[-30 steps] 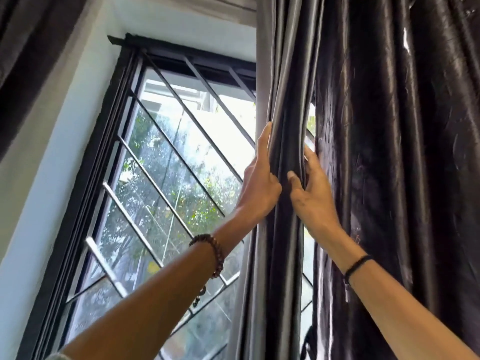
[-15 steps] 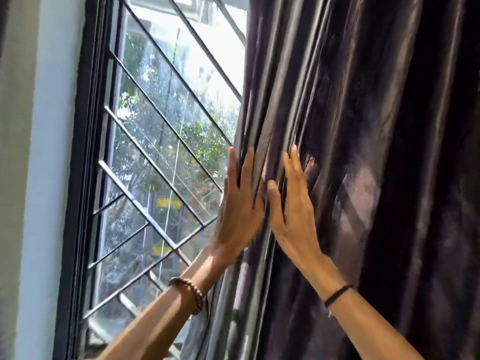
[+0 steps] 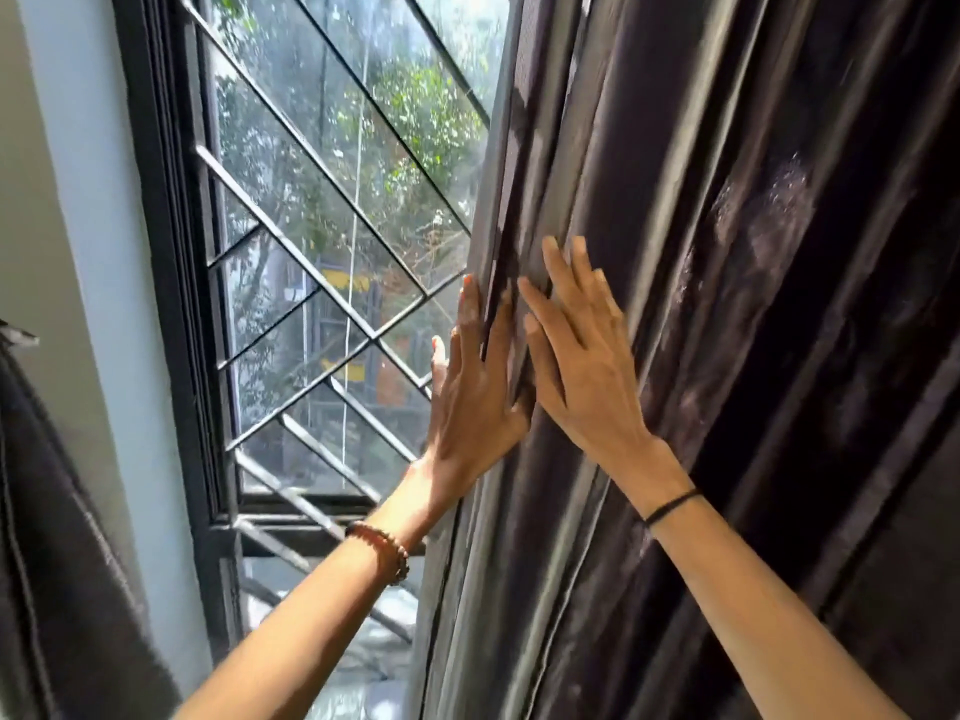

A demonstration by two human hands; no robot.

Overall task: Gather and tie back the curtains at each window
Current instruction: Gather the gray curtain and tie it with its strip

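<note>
The dark, shiny curtain (image 3: 727, 304) hangs over the right side of the window, its folds bunched toward its left edge, where both hands meet it. The left hand (image 3: 475, 402) lies along that leading edge with its fingers (image 3: 470, 314) straight and close together, pointing up; the edge fold sits between them and the thumb side, though whether they pinch it cannot be told. The right hand (image 3: 587, 376) presses flat on the folds just beside it, fingers (image 3: 563, 275) extended and slightly spread, gripping nothing visible. A beaded bracelet (image 3: 382, 550) circles the left wrist and a thin black band (image 3: 670, 506) the right. To the left, the window's black frame (image 3: 166, 304) and its diagonal metal grille (image 3: 322, 163) stand uncovered, with trees beyond the glass. Another dark cloth (image 3: 57, 537) hangs at the far left, beside the pale wall (image 3: 88, 200).
</note>
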